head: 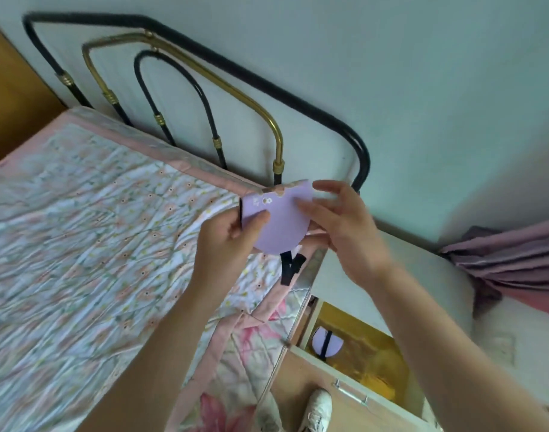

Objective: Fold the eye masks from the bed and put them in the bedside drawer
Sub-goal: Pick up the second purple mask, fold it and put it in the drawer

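A lilac eye mask [281,224] is folded in half and held in the air over the bed's right edge. My left hand [228,236] pinches its left side with thumb on top. My right hand [338,226] grips its right side. Its black strap [290,266] dangles below the fold. A second folded lilac eye mask [327,341] with a black strap lies inside the open bedside drawer [370,353], below and to the right of my hands.
The bed [95,244] carries a floral pink quilt. A black and brass metal headboard [236,98] stands against the wall. The white bedside cabinet top [407,263] sits right of the bed, with pink cloth [516,260] beside it. My shoes [317,410] show below.
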